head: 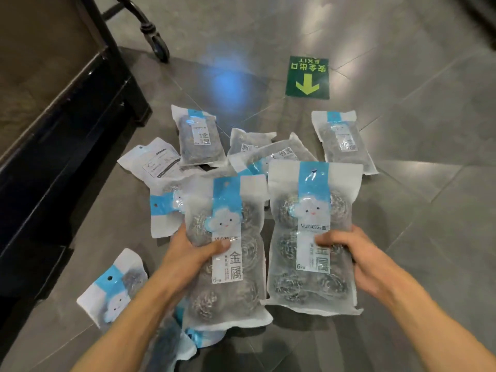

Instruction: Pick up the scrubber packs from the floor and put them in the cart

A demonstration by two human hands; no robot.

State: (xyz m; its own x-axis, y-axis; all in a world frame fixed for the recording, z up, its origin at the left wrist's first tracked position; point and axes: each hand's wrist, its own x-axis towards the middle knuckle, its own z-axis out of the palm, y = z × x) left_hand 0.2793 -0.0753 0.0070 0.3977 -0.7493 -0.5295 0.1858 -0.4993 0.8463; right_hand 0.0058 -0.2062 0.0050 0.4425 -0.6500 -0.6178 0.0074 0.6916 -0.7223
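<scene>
My left hand (pixel 188 253) grips a scrubber pack (pixel 230 285), a clear bag of steel wool balls with a blue strip and a cloud face, thumb across its label. My right hand (pixel 357 253) grips a second, similar pack (pixel 308 200) from its right side. Both packs are lifted above the floor, side by side. Several more packs lie scattered on the grey tiles behind them, such as one at the far right (pixel 345 140) and one at the back left (pixel 200 136). Another pack (pixel 115 288) lies near my left forearm. The dark cart (pixel 67 98) stands at the left.
A cart wheel (pixel 158 44) stands on the floor at the top left. A green exit sticker with an arrow (pixel 308 77) is stuck to the tiles beyond the packs. Bare grey tiles stretch to the right.
</scene>
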